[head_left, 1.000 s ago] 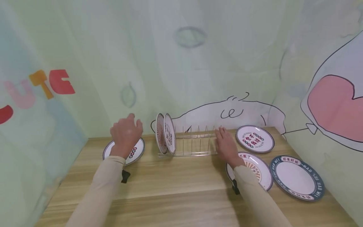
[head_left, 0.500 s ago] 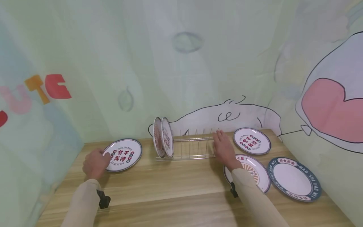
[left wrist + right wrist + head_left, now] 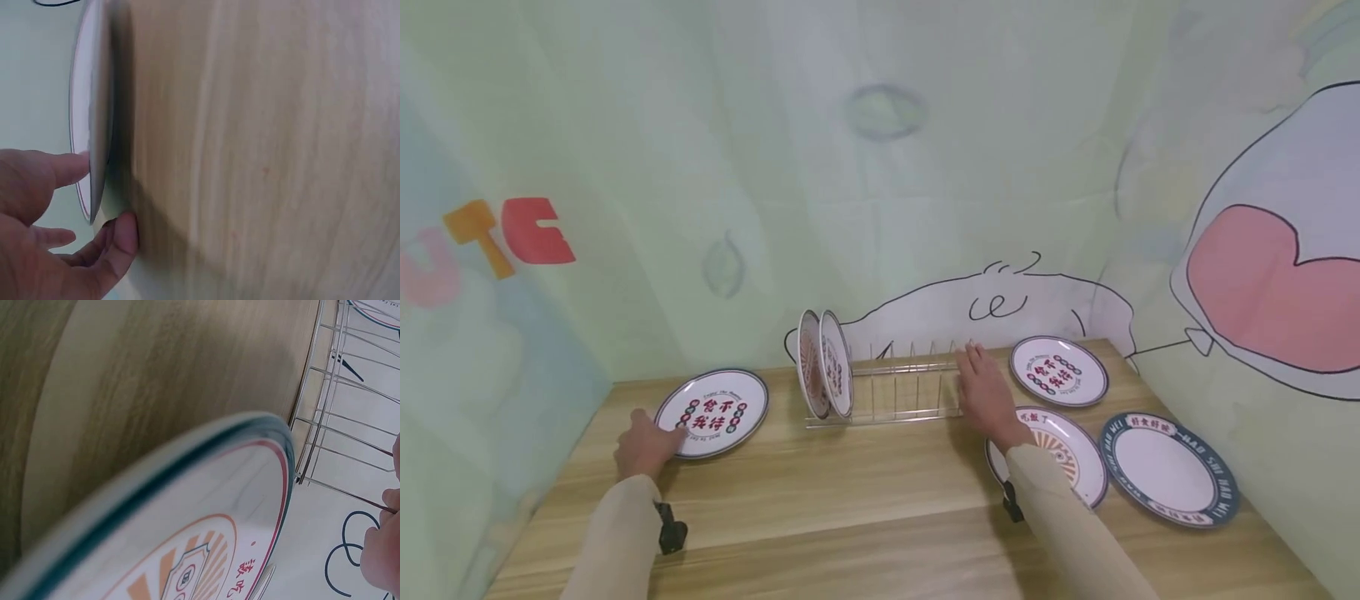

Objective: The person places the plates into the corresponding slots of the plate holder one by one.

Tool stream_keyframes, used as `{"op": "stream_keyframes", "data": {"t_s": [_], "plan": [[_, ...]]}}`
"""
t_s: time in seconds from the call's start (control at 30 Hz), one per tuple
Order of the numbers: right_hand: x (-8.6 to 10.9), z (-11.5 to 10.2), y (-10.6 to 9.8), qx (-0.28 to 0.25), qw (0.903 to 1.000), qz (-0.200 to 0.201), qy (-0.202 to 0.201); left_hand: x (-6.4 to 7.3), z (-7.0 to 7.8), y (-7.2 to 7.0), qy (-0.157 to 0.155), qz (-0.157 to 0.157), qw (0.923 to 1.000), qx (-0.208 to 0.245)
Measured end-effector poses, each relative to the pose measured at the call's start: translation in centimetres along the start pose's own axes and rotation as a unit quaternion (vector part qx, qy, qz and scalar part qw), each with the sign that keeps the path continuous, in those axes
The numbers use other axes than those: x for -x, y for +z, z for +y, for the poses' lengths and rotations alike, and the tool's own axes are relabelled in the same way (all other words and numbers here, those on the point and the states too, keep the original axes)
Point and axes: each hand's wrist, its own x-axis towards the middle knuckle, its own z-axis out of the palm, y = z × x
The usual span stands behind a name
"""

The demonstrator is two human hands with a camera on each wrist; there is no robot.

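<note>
Right end of rack (image 3: 904, 417) hidden behind fingers (image 3: 973, 363), sunburst plate (image 3: 1063, 457) partly behind sleeve (image 3: 1060, 508)

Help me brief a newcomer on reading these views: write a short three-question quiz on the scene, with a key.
1. How many plates stand on edge in the wire rack?
2. True or false: the plate beside the left hand lies with its lettering face down.
3. From the person's side, at which end of the rack is the right hand: A) left, B) right?

Key: 1. Two. 2. False: the plate beside the left hand has its lettering facing up. 3. B.
</note>
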Motion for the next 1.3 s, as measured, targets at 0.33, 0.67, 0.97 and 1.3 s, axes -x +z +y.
{"op": "stream_keyframes", "data": {"t_s": [0.33, 0.67, 0.97, 1.3], "plan": [[-0.2, 0.3, 0.4, 0.003, 1.0, -0.002, 0.008, 0.0, 0.7, 0.2, -0.027, -0.003, 0.9995, 0.018], [-0.3, 0.0, 0.5, -0.008, 0.9997, -0.011, 0.022, -1.3, -0.5, 1.0, -0.055, 0.0, 0.9893, 0.136], [-0.1, -0.1, 0.4, -0.009, 0.9995, -0.015, 0.026, -1.3, -0.3, 0.3, -0.031, 0.011, 0.9785, 0.203], [-0.2, 0.0, 0.4, -0.007, 0.9994, -0.019, 0.028, 0.2, 2.5, -3.4, 0.093, 0.066, 0.9924, 0.047]]}}
